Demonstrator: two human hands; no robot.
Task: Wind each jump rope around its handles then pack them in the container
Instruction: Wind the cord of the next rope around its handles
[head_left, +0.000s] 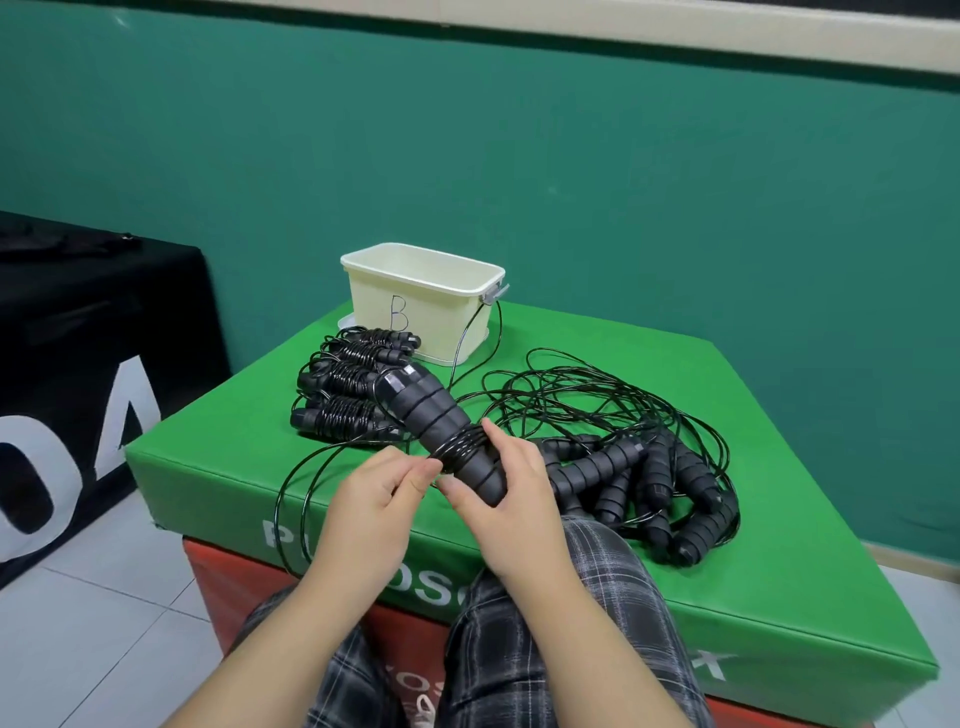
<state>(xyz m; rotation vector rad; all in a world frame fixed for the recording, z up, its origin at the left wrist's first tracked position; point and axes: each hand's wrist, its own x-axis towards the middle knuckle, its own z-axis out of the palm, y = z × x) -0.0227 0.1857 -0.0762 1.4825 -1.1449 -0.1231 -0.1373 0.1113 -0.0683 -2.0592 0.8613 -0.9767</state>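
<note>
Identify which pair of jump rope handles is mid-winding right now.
The handle pair gripped by the right hand, cord pinched by the left hand. Wound bundles lie by the container; the unwound pile sits right.

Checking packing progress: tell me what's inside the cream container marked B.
No ropes show inside the cream container; only its upper inner walls are visible. Its floor is hidden by the front wall.

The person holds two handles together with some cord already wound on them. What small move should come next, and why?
Probably one more turn of cord around the handles. The right hand grips the paired handles, which carry only a few coils, and the left hand pinches the cord, which loops slack off the green mat. The container must wait.
</note>
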